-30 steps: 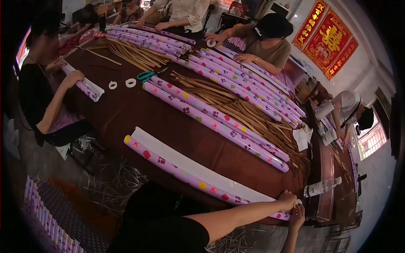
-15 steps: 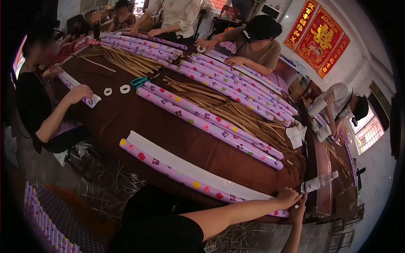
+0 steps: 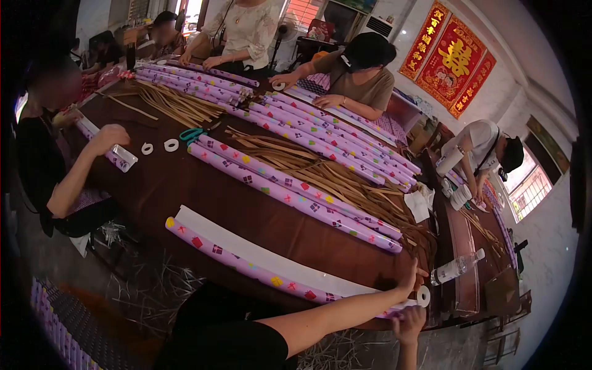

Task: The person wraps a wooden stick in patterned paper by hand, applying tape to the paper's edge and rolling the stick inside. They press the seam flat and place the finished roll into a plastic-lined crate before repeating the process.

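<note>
In front of me a sheet of purple patterned wrapping paper (image 3: 256, 271) lies partly rolled, its white inner side showing along the far edge. My left hand (image 3: 407, 280) is at the right end of this roll, fingers stretched out. Just below it, my right hand (image 3: 408, 324) is closed at the near corner of the paper. Whatever its fingers hold, if anything, is hidden. A white tape roll (image 3: 423, 296) sits between and to the right of my hands.
Finished purple rolls (image 3: 296, 191), brown strips (image 3: 327, 169), teal scissors (image 3: 192, 134) and small tape rolls (image 3: 171, 145) lie on the brown table (image 3: 148, 191). A water bottle (image 3: 457, 268) lies right. A co-worker (image 3: 52, 160) handles paper at left; several others work farther back.
My hands, close together before, have moved apart: the left has opened out and the right has dropped lower. The tape roll now shows beside them. The camera view has shifted slightly.
</note>
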{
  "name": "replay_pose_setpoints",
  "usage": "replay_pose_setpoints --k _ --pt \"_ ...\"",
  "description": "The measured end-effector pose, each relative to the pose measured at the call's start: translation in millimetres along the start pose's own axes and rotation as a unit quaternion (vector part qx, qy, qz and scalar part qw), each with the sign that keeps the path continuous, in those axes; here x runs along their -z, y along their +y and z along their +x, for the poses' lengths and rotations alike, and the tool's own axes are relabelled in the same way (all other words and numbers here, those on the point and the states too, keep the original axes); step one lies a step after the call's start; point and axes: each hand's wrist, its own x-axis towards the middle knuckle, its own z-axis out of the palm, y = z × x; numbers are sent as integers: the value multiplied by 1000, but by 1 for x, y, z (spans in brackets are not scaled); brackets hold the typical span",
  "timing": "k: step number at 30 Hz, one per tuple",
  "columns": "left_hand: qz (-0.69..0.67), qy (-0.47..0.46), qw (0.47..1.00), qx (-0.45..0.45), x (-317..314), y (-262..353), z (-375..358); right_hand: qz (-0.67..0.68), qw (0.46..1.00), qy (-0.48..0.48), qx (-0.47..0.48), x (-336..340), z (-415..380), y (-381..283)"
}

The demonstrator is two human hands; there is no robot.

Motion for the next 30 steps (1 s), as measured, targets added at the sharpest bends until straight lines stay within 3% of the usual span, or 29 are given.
replay_pose_setpoints --k 2,3,4,6,9,11,12,13,15,17,18,19,21,23,25,27,28,30 --pt "-191 28 978 76 0 13 -7 21 998 -35 55 -12 9 -21" --pt "-223 18 970 89 1 16 -6 59 997 -54 8 -21 3 -25" --pt "-224 17 970 89 -1 21 -10 58 997 -54 8 -24 1 -27" --pt "-207 -32 971 113 -4 27 -14 114 988 -60 -90 -28 1 -29" --pt "-142 -90 976 142 -24 27 -26 90 995 -39 -35 -31 2 -22" --pt "41 -142 976 158 -50 38 -46 114 992 -34 -45 -33 -2 -22" --pt "160 -232 951 123 -56 44 -59 137 989 -28 -56 -35 -7 -21" --pt "275 -317 903 87 -57 54 -76 142 988 -28 -57 -42 -16 -21" --pt "530 -430 731 -20 -41 72 -112 212 970 -6 -120 -67 -34 -8" --pt "738 -353 532 -220 -10 107 -171 357 920 -18 -164 -88 -43 10" --pt "748 -337 504 -270 12 127 -194 87 995 -27 -48 -37 -2 -23" --pt "756 -321 472 -320 35 148 -212 100 993 -33 -52 -34 3 -28" --pt "814 -199 368 -402 75 185 -249 100 991 -40 -77 -34 4 -31" --pt "861 -162 335 -346 108 227 -289 97 992 -25 -70 -33 6 -31" --pt "875 -86 325 -347 140 248 -323 83 994 -33 -67 -30 7 -35" --pt "915 -35 300 -268 161 267 -357 79 994 -28 -64 -32 5 -33" --pt "917 -38 298 -263 169 278 -370 74 995 -28 -63 -33 4 -32" --pt "909 49 313 -271 184 297 -389 69 996 -17 -53 -35 4 -31"
